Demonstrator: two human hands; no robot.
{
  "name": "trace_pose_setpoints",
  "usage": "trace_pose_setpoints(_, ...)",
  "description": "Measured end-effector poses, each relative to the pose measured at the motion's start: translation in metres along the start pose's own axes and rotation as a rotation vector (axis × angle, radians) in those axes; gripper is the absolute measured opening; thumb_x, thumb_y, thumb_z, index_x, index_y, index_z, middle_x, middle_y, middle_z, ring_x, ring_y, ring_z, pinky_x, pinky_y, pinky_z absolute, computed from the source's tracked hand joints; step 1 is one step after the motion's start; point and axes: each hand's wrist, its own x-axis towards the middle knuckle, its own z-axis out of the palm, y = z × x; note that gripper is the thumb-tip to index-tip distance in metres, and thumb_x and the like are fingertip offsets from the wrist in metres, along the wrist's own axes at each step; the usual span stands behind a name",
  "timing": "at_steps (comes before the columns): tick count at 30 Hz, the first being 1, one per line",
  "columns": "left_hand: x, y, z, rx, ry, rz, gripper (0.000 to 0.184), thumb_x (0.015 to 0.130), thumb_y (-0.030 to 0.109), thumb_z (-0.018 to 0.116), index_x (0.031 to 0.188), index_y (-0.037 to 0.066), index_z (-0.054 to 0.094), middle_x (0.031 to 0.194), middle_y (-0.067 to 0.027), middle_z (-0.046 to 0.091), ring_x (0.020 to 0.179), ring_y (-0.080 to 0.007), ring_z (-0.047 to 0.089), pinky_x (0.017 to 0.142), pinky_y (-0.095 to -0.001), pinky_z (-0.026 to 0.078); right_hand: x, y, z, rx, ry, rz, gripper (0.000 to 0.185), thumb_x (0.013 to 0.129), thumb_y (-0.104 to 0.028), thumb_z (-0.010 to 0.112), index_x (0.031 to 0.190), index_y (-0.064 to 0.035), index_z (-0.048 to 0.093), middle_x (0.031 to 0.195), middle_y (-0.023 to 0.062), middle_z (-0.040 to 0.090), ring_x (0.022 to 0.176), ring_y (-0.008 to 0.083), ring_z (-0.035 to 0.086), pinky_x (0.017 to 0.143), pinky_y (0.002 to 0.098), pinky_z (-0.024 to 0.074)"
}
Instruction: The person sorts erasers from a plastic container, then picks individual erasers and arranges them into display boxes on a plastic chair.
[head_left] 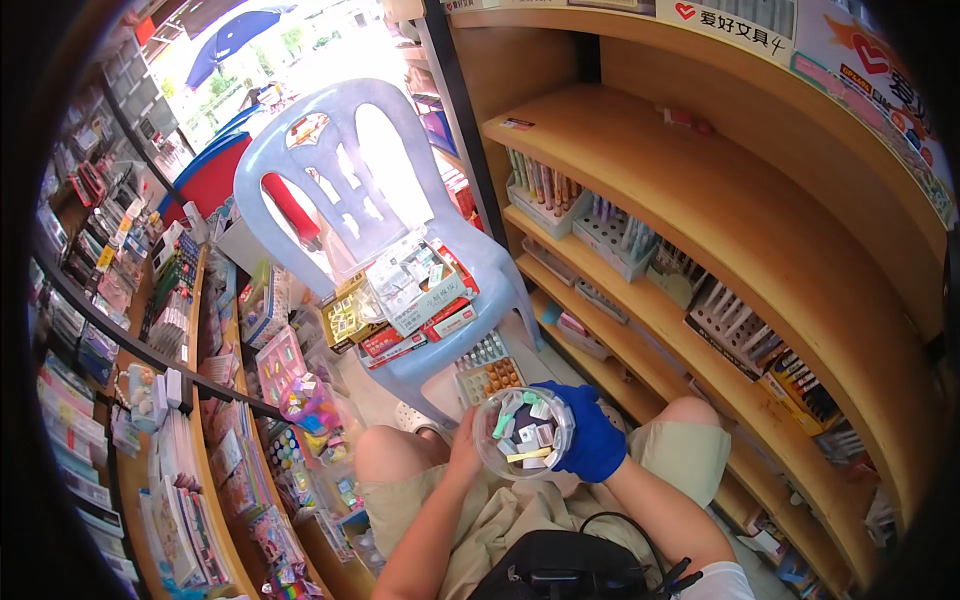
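Note:
A clear round plastic tub (483, 461) is held above my lap, its open top facing me. Inside lie several small block-shaped pieces (533, 437), mostly white and grey, with green and yellow ones among them; they look like erasers. My left hand (464, 447), bare, is closed against the tub's left side. On the right side, my right hand (592, 432) wears a blue glove and grips the tub, its fingertips partly hidden behind the wall.
Ahead stands a light blue plastic chair (258, 185) with a white box (425, 300) of small items, a yellow box (350, 316) and red boxes (450, 322) on its seat. Wooden shelves (640, 125) with pen trays (610, 243) rise on the right. Packed stationery racks (215, 450) line the left.

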Motion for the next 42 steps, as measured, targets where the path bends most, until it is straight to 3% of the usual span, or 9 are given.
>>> trace_pose_setpoints(6, -0.004, 0.007, 0.020, 0.163, 0.008, 0.231, 0.033, 0.103, 0.028, 0.044, 0.122, 0.003, 0.053, 0.111, -0.0059, 0.060, 0.098, -0.0126, 0.056, 0.086, -0.0263, 0.046, -0.004, 0.000, -0.007, -0.108, 0.022, -0.062, 0.075, 0.049, -0.036, 0.087, 0.112, -0.0028, 0.063, 0.101, 0.0139, 0.068, 0.093, 0.0293, 0.065, 0.085, 0.0368, 0.0499)
trace_pose_setpoints(9, -0.001, 0.009, 0.017, 0.215, 0.015, 0.257, 0.031, 0.103, 0.027, 0.041, 0.119, 0.003, 0.054, 0.108, -0.0056, 0.060, 0.098, -0.0137, 0.057, 0.085, -0.0276, 0.047, -0.004, -0.012, -0.006, -0.135, 0.131, -0.123, 0.071, 0.053, -0.034, 0.085, 0.112, -0.0015, 0.062, 0.101, 0.0144, 0.068, 0.093, 0.0295, 0.065, 0.086, 0.0361, 0.0502)
trace_pose_setpoints(15, -0.023, 0.063, 0.047, 0.220, 0.095, 0.274, 0.030, 0.104, 0.025, 0.039, 0.108, 0.001, 0.058, 0.094, -0.0047, 0.061, 0.088, -0.0107, 0.055, 0.079, -0.0262, 0.046, -0.019, 0.025, 0.007, 0.459, 0.074, 0.145, 0.066, 0.062, -0.020, 0.083, 0.119, -0.0020, 0.056, 0.112, 0.0139, 0.063, 0.104, 0.0243, 0.062, 0.090, 0.0332, 0.0478)
trace_pose_setpoints(20, -0.026, 0.089, 0.044, 0.306, 0.144, 0.335, 0.022, 0.101, 0.019, 0.046, 0.106, 0.001, 0.057, 0.098, -0.0054, 0.058, 0.089, -0.0129, 0.055, 0.077, -0.0277, 0.047, -0.026, 0.039, 0.006, 0.303, 0.066, 0.113, 0.062, 0.066, -0.019, 0.081, 0.121, -0.0033, 0.055, 0.113, 0.0143, 0.061, 0.105, 0.0256, 0.060, 0.091, 0.0335, 0.0471)
trace_pose_setpoints(26, 0.001, 0.127, 0.020, 0.799, 0.359, 0.745, 0.015, 0.095, 0.010, 0.056, 0.106, 0.000, 0.056, 0.107, -0.0080, 0.055, 0.092, -0.0139, 0.054, 0.077, -0.0277, 0.047, -0.023, 0.038, 0.003, 0.201, 0.108, 0.086, 0.051, 0.068, -0.022, 0.078, 0.114, -0.0049, 0.061, 0.106, 0.0154, 0.064, 0.098, 0.0288, 0.063, 0.086, 0.0347, 0.0491)
trace_pose_setpoints(33, -0.001, 0.123, 0.018, 0.285, 0.049, 0.374, 0.017, 0.098, 0.016, 0.054, 0.107, 0.002, 0.057, 0.103, -0.0034, 0.059, 0.096, -0.0102, 0.055, 0.081, -0.0268, 0.048, -0.008, -0.001, -0.017, -0.029, 0.094, 0.065, 0.046, 0.064, -0.032, 0.076, 0.103, -0.0102, 0.068, 0.097, 0.0170, 0.067, 0.089, 0.0346, 0.065, 0.076, 0.0388, 0.0518)
trace_pose_setpoints(37, -0.007, 0.066, 0.035, -0.125, -0.006, -0.084, 0.040, 0.101, 0.036, 0.045, 0.122, 0.003, 0.056, 0.120, -0.0110, 0.060, 0.111, -0.0218, 0.057, 0.096, -0.0386, 0.047, -0.013, 0.008, -0.015, -0.458, 0.072, 0.034, 0.072, 0.054, -0.038, 0.081, 0.118, -0.0123, 0.059, 0.095, 0.0144, 0.064, 0.086, 0.0356, 0.064, 0.077, 0.0422, 0.0518)
trace_pose_setpoints(39, -0.009, 0.041, 0.040, -0.476, -0.155, -0.333, 0.052, 0.100, 0.047, 0.041, 0.127, 0.004, 0.054, 0.126, -0.0131, 0.058, 0.113, -0.0261, 0.057, 0.097, -0.0425, 0.047, -0.020, 0.020, -0.004, -0.394, -0.009, 0.191, 0.043, 0.078, -0.017, 0.070, 0.117, -0.0057, 0.055, 0.106, 0.0161, 0.062, 0.099, 0.0318, 0.061, 0.083, 0.0359, 0.0478)
trace_pose_setpoints(42, -0.017, 0.025, 0.046, -0.617, -0.232, -0.480, 0.060, 0.099, 0.054, 0.037, 0.131, 0.006, 0.053, 0.131, -0.0140, 0.057, 0.117, -0.0298, 0.056, 0.101, -0.0460, 0.044, -0.034, 0.064, 0.013, -0.232, 0.060, 0.153, 0.029, 0.086, -0.014, 0.063, 0.113, -0.0065, 0.055, 0.105, 0.0108, 0.060, 0.096, 0.0246, 0.060, 0.082, 0.0329, 0.0473)
